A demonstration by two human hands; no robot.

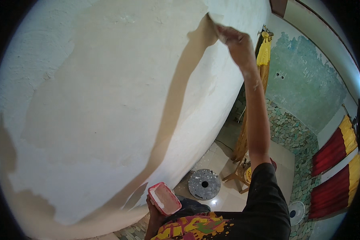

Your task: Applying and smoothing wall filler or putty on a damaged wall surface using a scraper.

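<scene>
My raised right hand [233, 35] is closed around a thin, flat-edged spreading tool [210, 17]. Its dark edge meets the pale wall [108, 100] high up, and my fingers hide most of it. Low down beside the wall, my left hand [153, 209] grips a red-rimmed tub [164, 199] from its left side. Inside the tub is a pale, creamy paste. A grey triangular shape [137, 196] shows just left of the tub; I cannot tell what it is. Broad damp-looking patches cover much of the wall.
A round grey speckled disc [204, 184] with a centre hole sits on the tiled floor. Right of it stands a wooden stool [238, 176] with things on it. Yellow and red curtains [328, 154], a white fan [297, 212] and a stone-clad green wall [304, 76] are to the right.
</scene>
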